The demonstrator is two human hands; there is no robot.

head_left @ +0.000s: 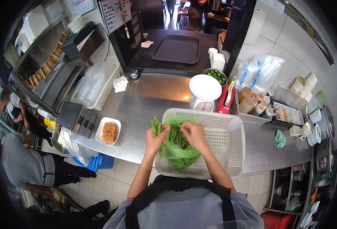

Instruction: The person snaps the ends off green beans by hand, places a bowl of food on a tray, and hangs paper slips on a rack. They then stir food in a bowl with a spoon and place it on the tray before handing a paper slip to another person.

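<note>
A light green plastic bag (180, 152) full of green beans (177, 136) sits in the left part of a white perforated basket (224, 147). My left hand (157, 140) is closed around a small bunch of green beans (156, 125) at the bag's left side, their ends poking out above and below the fingers. Over the bag's upper right, my right hand (195, 134) has its fingertips pinched together; what lies between them, if anything, is too small to make out.
Left of the basket stands a white dish of browned food (109, 132). Behind it are a kitchen scale (203, 104) and a red-handled device (226, 98). Sauce bottles (248, 105) stand right, near a green cloth (280, 138). Co-workers (31, 162) are at the left.
</note>
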